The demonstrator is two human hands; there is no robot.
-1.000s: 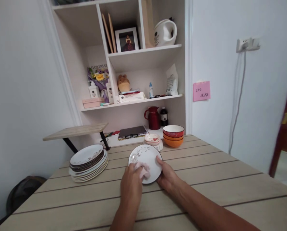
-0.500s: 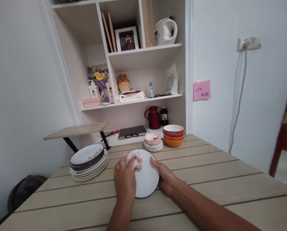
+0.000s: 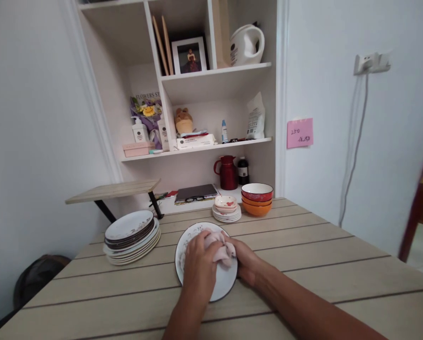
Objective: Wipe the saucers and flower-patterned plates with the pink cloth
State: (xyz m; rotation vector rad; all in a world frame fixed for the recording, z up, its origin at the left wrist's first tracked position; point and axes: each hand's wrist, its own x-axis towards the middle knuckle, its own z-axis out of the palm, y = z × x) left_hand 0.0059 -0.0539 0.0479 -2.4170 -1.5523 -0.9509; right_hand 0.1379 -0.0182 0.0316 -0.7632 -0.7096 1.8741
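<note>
A white plate [image 3: 222, 282] with a dark rim and a small floral print is held above the wooden table, its face toward me. My left hand [image 3: 201, 264] lies over the plate's middle, fingers closed on a crumpled pale pink cloth [image 3: 222, 248] pressed to its surface. At the plate's right edge, my right hand [image 3: 247, 262] grips the rim; its thumb is partly covered by the cloth and its other fingers are hidden behind the plate.
A stack of plates [image 3: 131, 243] stands left on the table [image 3: 303, 264]. Behind are small dishes [image 3: 227, 213] and stacked bowls [image 3: 256, 200]. A low wooden stand [image 3: 114, 190] is at the back left. A shelf unit [image 3: 216, 78] holds a red jug [image 3: 228, 173].
My left hand and the cloth have moved right across the plate, toward my right hand. More of the floral print shows at the plate's left side.
</note>
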